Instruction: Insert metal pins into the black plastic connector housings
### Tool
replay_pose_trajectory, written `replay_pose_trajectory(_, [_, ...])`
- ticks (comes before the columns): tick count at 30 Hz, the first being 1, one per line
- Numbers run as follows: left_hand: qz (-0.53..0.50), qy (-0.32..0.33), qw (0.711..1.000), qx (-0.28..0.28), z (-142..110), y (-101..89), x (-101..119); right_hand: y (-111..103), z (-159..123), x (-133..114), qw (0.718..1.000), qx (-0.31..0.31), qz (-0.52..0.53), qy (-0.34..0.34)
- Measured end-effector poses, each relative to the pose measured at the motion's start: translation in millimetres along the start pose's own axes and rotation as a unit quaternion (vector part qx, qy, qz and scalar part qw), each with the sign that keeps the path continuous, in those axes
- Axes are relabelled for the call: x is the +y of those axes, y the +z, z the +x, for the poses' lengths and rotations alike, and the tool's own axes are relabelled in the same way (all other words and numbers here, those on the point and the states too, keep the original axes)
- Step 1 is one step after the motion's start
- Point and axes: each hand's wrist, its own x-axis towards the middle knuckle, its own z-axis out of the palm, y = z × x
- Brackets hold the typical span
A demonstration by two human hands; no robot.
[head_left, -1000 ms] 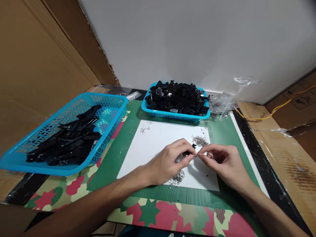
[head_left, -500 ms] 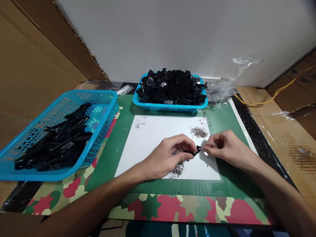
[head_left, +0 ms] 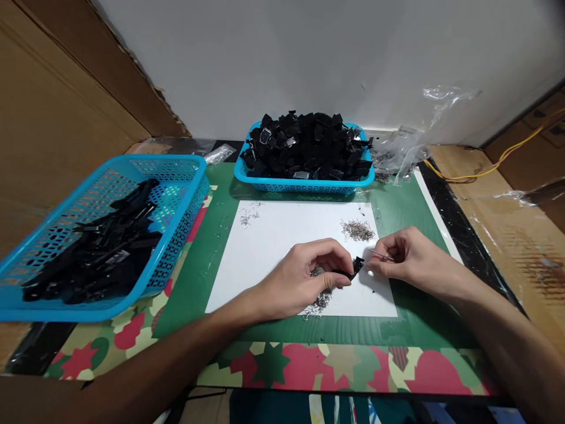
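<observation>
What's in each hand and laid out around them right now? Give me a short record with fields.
Left hand: pinches a small black part
Right hand: holds a thin metal tool, tip close to that part; contact unclear
Work surface: white sheet on a green mat
Metal bits: near pile, partly hidden by the left hand; far-right pile; sparse far-left scatter
Left basket: blue, holding black pieces
Far basket: blue, heaped with black pieces
</observation>
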Motion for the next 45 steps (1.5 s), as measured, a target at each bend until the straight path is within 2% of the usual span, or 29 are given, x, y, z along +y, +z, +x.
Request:
replay_pose_trajectory(10, [-0.015,-0.007,1.000,-0.003,1,-0.3,-2,9,4,-3,0.998,0.062,-0.017,0.017])
replay_pose_trajectory(25, [-0.015,-0.016,1.000,-0.014,0,0.1,-3,12,1,-3,0.997,0.062,-0.031,0.017])
replay_pose_trajectory(31, [-0.019,-0.018,1.000,-0.016,3,-1.9,-3,15,0,-4,0.993,0.095,-0.064,-0.002])
replay_pose_trajectory(40, [-0.039,-0.023,0.999,-0.019,3,-2.4,-3,20,-6,-3,0.983,0.136,-0.126,0.006])
replay_pose_trajectory(45, [-0.060,-0.025,0.998,-0.022,4,-1.2,-6,22,-5,-2,0.985,0.134,-0.105,0.003])
